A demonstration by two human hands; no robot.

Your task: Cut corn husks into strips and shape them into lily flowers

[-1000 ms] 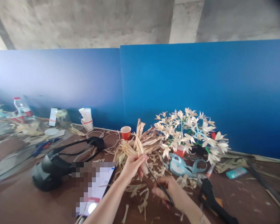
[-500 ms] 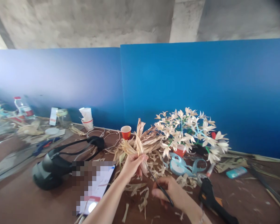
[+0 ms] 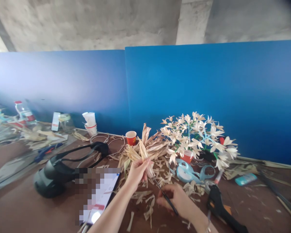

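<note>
My left hand (image 3: 138, 171) pinches a pale strip of dried corn husk (image 3: 143, 150), which stands up above the fingers with its lower end below them. In my right hand (image 3: 173, 198) is a slim black-handled tool (image 3: 168, 201), its thin shaft pointing up and left. The tip reaches the lower end of the husk; whether it touches cannot be made out, nor can its exact kind. Behind my left hand lies a heap of dried husks (image 3: 157, 145), with cut scraps (image 3: 149, 205) scattered around and below the hands.
Pale husk flowers (image 3: 196, 132) stand at the right behind blue ribbon (image 3: 185, 171). A black glue gun (image 3: 218, 207) lies right of my right hand. A red paper cup (image 3: 131, 138) stands behind the husks. A phone (image 3: 104, 191) and a black headset (image 3: 53, 174) lie left. Another person's arm (image 3: 7, 157) shows far left.
The upright husk strip has tilted slightly left in my left hand. My right hand and the tool have shifted slightly left. The other person's arm at far left has moved.
</note>
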